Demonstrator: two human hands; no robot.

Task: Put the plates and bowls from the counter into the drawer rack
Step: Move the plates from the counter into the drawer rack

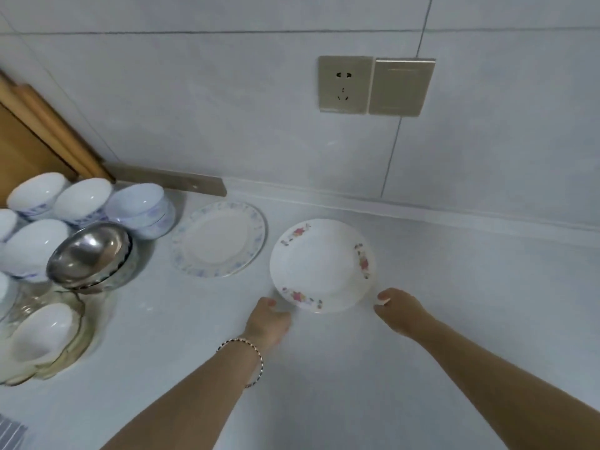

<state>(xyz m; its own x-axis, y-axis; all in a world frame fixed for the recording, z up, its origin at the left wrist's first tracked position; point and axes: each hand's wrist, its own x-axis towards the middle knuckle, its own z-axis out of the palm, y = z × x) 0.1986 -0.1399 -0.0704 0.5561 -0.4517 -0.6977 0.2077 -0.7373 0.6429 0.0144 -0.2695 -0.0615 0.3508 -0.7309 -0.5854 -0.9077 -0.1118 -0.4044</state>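
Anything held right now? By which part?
Cannot tell: left hand and right hand are at the near rim of the flowered plate, but no grip shows.

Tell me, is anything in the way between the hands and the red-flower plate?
Nothing visible is. The left hand and right hand sit right at the near rim of the red-flower plate. The blue-patterned plate lies apart, to its left.

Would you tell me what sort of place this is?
Probably a home kitchen: a pale counter against a grey tiled wall, white porcelain bowls, a round white plate with red flowers, and a brushed-metal wall socket.
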